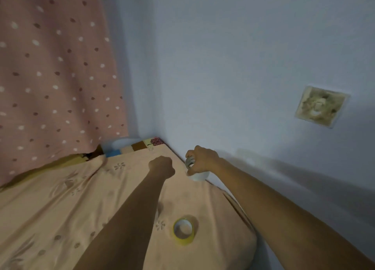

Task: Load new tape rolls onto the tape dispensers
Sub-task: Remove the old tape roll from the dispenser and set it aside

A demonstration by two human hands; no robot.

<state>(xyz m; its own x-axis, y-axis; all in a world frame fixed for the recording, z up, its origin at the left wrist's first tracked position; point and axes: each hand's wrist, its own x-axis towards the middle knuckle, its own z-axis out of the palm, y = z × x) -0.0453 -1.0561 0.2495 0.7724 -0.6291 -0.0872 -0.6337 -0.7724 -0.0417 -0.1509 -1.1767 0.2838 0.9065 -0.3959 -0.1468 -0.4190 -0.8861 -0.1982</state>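
— Where is the head camera looking from?
— It is sitting on the person's head, facing forward and down over a bed toward the corner where a blue wall is meeting a spotted pink curtain.
— How near is it sitting?
— Both forearms are stretching out from the bottom edge, so it is looking from arm's reach. The wide lens is bending the edges. It is the only view, sharing nothing.

The right hand is hiding most of a blurred whitish object; the left hand is concealing its curled fingers.
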